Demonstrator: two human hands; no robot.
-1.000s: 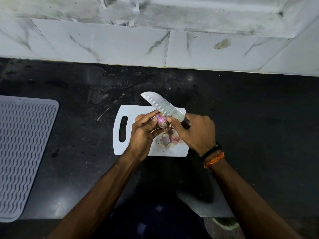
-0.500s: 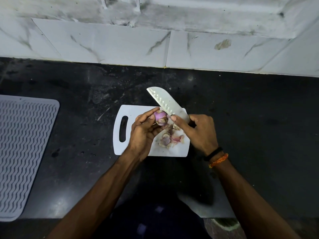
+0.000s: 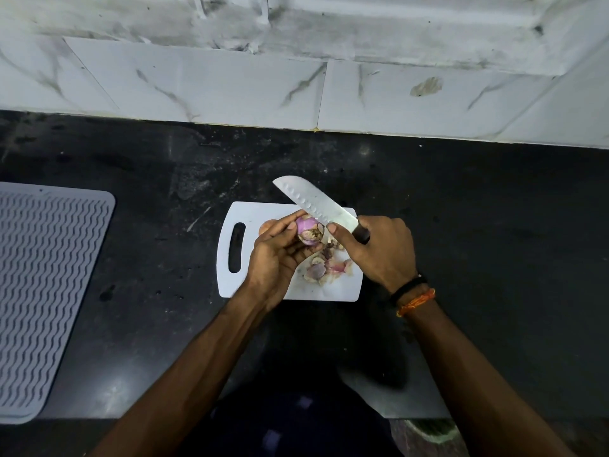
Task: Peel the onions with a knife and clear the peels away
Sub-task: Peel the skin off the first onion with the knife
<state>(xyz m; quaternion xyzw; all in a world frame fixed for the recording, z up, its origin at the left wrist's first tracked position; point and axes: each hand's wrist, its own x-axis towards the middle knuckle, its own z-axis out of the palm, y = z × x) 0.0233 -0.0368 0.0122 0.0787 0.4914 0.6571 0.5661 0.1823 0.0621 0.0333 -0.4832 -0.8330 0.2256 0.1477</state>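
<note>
The onion (image 3: 308, 233) is held above the cutting board (image 3: 257, 214) in the curled left hand (image 3: 275, 255); the knife (image 3: 316, 202) is gripped by the right hand (image 3: 379, 252). Loosened skin is best pinched against the blade and pulled away shallowly.

Both forearms reach forward and converge. The left hand (image 3: 276, 258) cups a small onion (image 3: 309, 233) in curled fingers (image 3: 286, 227). The right hand (image 3: 384, 250) grips the knife (image 3: 316, 203) handle, thumb stretched toward the onion, bands at its wrist.
</note>
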